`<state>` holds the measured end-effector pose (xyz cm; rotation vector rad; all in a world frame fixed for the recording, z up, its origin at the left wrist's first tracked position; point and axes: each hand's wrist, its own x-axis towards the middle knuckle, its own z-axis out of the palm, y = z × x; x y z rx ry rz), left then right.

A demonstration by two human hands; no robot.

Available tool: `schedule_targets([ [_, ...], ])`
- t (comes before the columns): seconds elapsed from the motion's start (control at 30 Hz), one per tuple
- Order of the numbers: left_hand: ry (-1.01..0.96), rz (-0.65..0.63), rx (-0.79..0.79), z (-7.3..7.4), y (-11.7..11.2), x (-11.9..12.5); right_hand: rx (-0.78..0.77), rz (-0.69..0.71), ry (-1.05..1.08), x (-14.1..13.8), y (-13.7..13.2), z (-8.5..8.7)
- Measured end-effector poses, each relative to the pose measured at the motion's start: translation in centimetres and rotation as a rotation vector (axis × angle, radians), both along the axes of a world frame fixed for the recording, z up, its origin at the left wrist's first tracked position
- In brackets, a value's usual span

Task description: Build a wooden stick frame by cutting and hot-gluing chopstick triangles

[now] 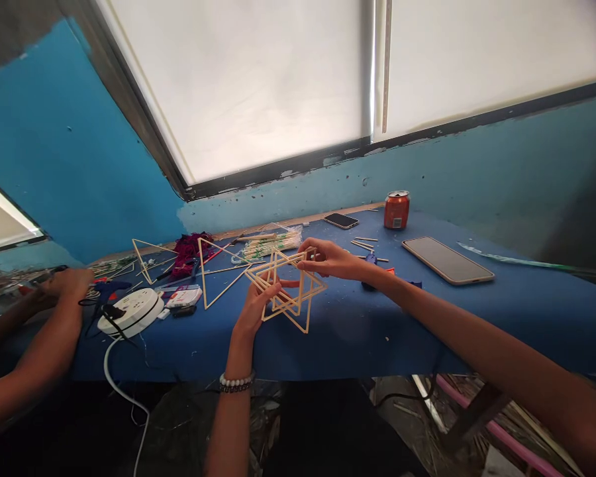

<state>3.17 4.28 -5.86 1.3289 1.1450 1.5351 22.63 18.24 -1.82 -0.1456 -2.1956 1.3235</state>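
Observation:
Over the front of the blue table I hold a star-shaped frame built from thin wooden sticks. My left hand, with beaded bracelets at the wrist, grips its left side from below. The fingers of my right hand pinch the frame's upper right part. A stick triangle stands just left of the frame, and a second triangle is farther left. Behind my hands lies a plastic packet of sticks. A blue glue gun sits partly hidden behind my right forearm.
A red can, a dark phone and a larger phone rest on the blue table. A white round power strip trails a cable over the edge. Another person's hands work at the far left.

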Motion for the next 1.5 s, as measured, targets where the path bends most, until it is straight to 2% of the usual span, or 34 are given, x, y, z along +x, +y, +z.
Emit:
schedule_targets([
  [0.53, -0.004, 0.022, 0.001, -0.18, -0.1, 0.08, 0.023, -0.002, 0.004, 0.03, -0.14, 0.1],
  [0.8, -0.055, 0.053, 0.005, 0.05, -0.06, 0.31, -0.076, -0.064, -0.105, 0.13, -0.19, 0.06],
  [0.93, -0.081, 0.068, 0.004, 0.13, -0.03, 0.22, -0.051, -0.013, -0.17, 0.15, -0.13, 0.53],
  [1.2, -0.179, 0.12, 0.051, 0.36, 0.1, 0.12, -0.08, 0.101, -0.12, 0.63, 0.03, 0.74],
  [1.5, -0.142, 0.193, 0.057, 0.19, 0.13, 0.03, -0.094, 0.226, -0.165, 0.64, 0.02, 0.5],
])
